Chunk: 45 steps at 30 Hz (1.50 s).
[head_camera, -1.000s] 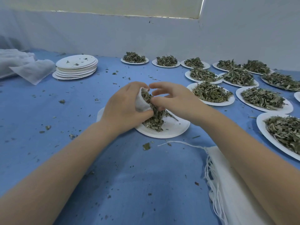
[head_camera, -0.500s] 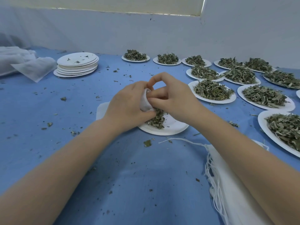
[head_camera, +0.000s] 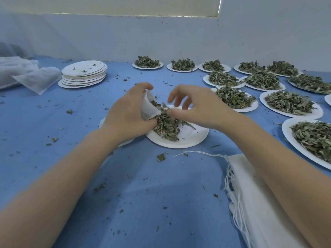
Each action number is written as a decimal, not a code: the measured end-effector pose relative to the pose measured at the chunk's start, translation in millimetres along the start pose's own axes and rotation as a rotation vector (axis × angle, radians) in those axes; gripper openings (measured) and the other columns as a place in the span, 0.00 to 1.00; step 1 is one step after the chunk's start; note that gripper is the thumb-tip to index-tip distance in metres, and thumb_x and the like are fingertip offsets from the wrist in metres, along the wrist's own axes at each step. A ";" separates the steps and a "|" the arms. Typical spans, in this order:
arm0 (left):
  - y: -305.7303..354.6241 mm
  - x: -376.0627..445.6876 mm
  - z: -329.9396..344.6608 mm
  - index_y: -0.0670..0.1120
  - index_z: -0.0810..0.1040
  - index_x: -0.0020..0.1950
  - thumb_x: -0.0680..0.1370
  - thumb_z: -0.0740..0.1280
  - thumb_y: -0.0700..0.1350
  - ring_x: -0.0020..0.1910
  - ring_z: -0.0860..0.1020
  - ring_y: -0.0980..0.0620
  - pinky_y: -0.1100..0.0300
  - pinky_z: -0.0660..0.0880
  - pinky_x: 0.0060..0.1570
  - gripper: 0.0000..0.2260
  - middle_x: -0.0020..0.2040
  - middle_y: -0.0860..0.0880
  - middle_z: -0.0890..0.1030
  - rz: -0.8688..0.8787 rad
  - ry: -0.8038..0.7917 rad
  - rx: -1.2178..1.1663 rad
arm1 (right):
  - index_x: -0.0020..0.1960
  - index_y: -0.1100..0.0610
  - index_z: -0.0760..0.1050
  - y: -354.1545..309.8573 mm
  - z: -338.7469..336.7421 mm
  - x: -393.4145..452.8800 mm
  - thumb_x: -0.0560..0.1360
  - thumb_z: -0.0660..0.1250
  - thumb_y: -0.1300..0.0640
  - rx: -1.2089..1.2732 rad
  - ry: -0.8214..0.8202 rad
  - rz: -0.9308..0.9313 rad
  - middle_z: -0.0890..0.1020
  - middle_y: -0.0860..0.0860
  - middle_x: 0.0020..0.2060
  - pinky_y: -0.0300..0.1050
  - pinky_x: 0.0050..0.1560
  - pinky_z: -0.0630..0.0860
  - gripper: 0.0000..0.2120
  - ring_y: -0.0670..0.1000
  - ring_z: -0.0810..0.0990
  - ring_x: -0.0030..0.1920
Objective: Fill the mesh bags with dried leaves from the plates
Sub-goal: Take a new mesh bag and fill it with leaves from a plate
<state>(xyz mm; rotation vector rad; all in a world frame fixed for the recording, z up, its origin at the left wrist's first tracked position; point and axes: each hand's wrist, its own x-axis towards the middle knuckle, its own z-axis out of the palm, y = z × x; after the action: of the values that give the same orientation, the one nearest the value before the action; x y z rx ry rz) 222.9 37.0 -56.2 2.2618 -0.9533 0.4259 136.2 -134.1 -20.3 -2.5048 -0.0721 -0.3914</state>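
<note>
The left hand [head_camera: 128,111] grips a small white mesh bag [head_camera: 147,109], its fingers and thumb curled round the cloth so that the mouth gapes toward the right, tilted over a white paper plate [head_camera: 192,138] near the middle of the blue tabletop [head_camera: 53,122]. Dried green leaves [head_camera: 167,125] lie heaped on the left half of that plate, and some of them sit in the mouth of the bag. The right hand [head_camera: 198,107] hovers just beside the opening, its fingers loosely bent and spread; its thumb and lowest finger touch the top of the leaf heap, though whether they pinch any leaves cannot be told through the blur. Right of the hands, many more paper plates of leaves [head_camera: 290,105] stand in rows reaching back to the wall and out to the right edge. At the back left stands a stack of emptied plates [head_camera: 84,75] with a few crumbs on the top one, and beside it, further left, lies a heap of white mesh cloth [head_camera: 26,75]. Near the right forearm a pile of flat white mesh bags [head_camera: 250,194] lies with its drawstrings [head_camera: 231,185] trailing over the cloth. Leaf crumbs [head_camera: 161,157] are scattered all over the blue surface.
</note>
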 end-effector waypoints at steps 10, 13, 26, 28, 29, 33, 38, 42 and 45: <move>0.9 -15.4 -10.8 0.54 0.68 0.65 0.65 0.72 0.46 0.53 0.72 0.54 0.61 0.66 0.49 0.29 0.58 0.55 0.72 0.016 -0.121 0.036 | 0.56 0.50 0.79 0.3 19.0 0.1 0.69 0.71 0.50 -0.342 -0.228 0.011 0.76 0.43 0.38 0.36 0.40 0.69 0.16 0.43 0.72 0.41; 0.9 -21.3 -8.8 0.55 0.67 0.66 0.65 0.74 0.46 0.53 0.70 0.57 0.62 0.64 0.50 0.31 0.57 0.56 0.71 -0.088 -0.093 0.006 | 0.49 0.53 0.82 3.3 13.8 -0.3 0.70 0.70 0.54 -0.259 -0.169 0.019 0.79 0.44 0.32 0.31 0.35 0.69 0.09 0.43 0.74 0.33; 7.5 -20.9 -1.8 0.55 0.73 0.57 0.66 0.70 0.48 0.47 0.74 0.50 0.59 0.68 0.45 0.20 0.48 0.51 0.78 -0.108 -0.041 0.067 | 0.47 0.48 0.82 0.1 -10.5 -1.0 0.71 0.73 0.56 0.182 -0.008 0.000 0.82 0.41 0.34 0.29 0.38 0.73 0.06 0.37 0.78 0.33; 10.4 -17.3 -0.6 0.53 0.73 0.58 0.65 0.71 0.49 0.48 0.74 0.50 0.58 0.70 0.46 0.21 0.49 0.52 0.78 -0.104 -0.042 0.046 | 0.43 0.44 0.80 -4.8 -6.4 -2.3 0.70 0.73 0.57 0.173 -0.013 -0.046 0.82 0.42 0.34 0.33 0.41 0.76 0.08 0.37 0.78 0.33; 11.8 -15.8 0.2 0.53 0.73 0.58 0.65 0.71 0.49 0.48 0.74 0.50 0.57 0.70 0.47 0.22 0.50 0.52 0.78 -0.104 -0.042 0.036 | 0.43 0.42 0.79 -6.9 -4.6 -2.8 0.70 0.73 0.58 0.150 -0.014 -0.066 0.83 0.44 0.36 0.38 0.44 0.78 0.10 0.39 0.79 0.35; 16.5 -15.4 3.5 0.51 0.73 0.58 0.65 0.71 0.49 0.48 0.74 0.51 0.60 0.66 0.44 0.23 0.50 0.52 0.77 -0.067 -0.039 0.048 | 0.48 0.50 0.83 -13.7 5.7 -4.1 0.71 0.71 0.62 -0.033 -0.042 -0.180 0.83 0.52 0.44 0.50 0.51 0.74 0.10 0.52 0.80 0.43; 19.1 -17.5 3.9 0.48 0.73 0.53 0.65 0.70 0.51 0.44 0.73 0.51 0.60 0.64 0.39 0.19 0.46 0.53 0.76 -0.070 -0.033 0.068 | 0.50 0.51 0.82 -17.5 14.4 -5.0 0.69 0.71 0.64 0.151 -0.023 -0.082 0.83 0.43 0.41 0.34 0.48 0.75 0.13 0.40 0.81 0.42; 20.4 -18.4 2.7 0.51 0.72 0.55 0.65 0.68 0.53 0.45 0.74 0.51 0.56 0.70 0.43 0.20 0.47 0.54 0.76 -0.124 -0.054 0.035 | 0.46 0.48 0.78 -14.5 10.5 -6.7 0.68 0.73 0.61 0.438 -0.058 0.060 0.84 0.43 0.40 0.31 0.31 0.72 0.11 0.37 0.79 0.33; 24.6 -18.7 3.2 0.51 0.73 0.55 0.63 0.65 0.55 0.45 0.74 0.51 0.56 0.71 0.43 0.22 0.46 0.55 0.76 -0.127 -0.055 0.020 | 0.41 0.49 0.81 -14.7 12.6 -6.1 0.68 0.73 0.60 0.388 0.000 0.056 0.84 0.45 0.34 0.32 0.33 0.72 0.06 0.40 0.79 0.32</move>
<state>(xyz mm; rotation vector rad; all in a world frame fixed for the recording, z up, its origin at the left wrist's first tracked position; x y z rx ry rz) 192.3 31.5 -57.5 2.3471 -0.8294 0.3202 131.6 -114.7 -23.8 -2.1194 -0.0704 -0.3202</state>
